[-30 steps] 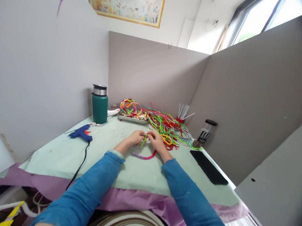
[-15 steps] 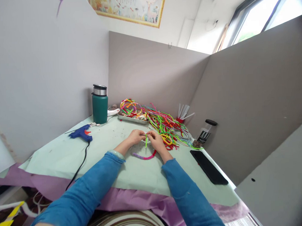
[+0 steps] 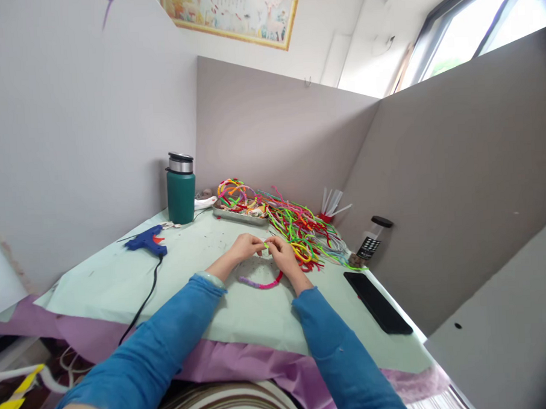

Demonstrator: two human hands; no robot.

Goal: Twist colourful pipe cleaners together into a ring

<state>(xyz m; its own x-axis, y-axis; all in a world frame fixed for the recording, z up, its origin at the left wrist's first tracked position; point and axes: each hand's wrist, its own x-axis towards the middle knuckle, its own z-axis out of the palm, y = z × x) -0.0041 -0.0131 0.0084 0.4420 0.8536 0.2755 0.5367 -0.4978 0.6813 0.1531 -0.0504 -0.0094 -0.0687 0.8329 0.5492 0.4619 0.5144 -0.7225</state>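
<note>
My left hand (image 3: 247, 246) and my right hand (image 3: 282, 254) meet above the middle of the table, fingertips close together. Between them shows a short bit of yellow-green pipe cleaner (image 3: 266, 245), mostly hidden by the fingers. Both hands are closed in a pinch around it. Below them curves a hoop (image 3: 261, 286) wrapped in purple and pinkish-red fuzzy stems; its right end rises behind my right hand, and whether it joins the green piece I cannot see. Just behind my right hand spreads a heap of many-coloured pipe cleaners (image 3: 296, 224).
A metal tray (image 3: 240, 217) with colourful wrapped hoops stands at the back. To the left are a green bottle (image 3: 181, 193) and a blue glue gun (image 3: 147, 241), its cord running off the front edge. On the right lie a black phone (image 3: 377, 302) and a clear jar (image 3: 371, 242).
The green pipe cleaner's end, hanging down between my hands before, is now drawn up at the fingertips. My hands have barely shifted otherwise.
</note>
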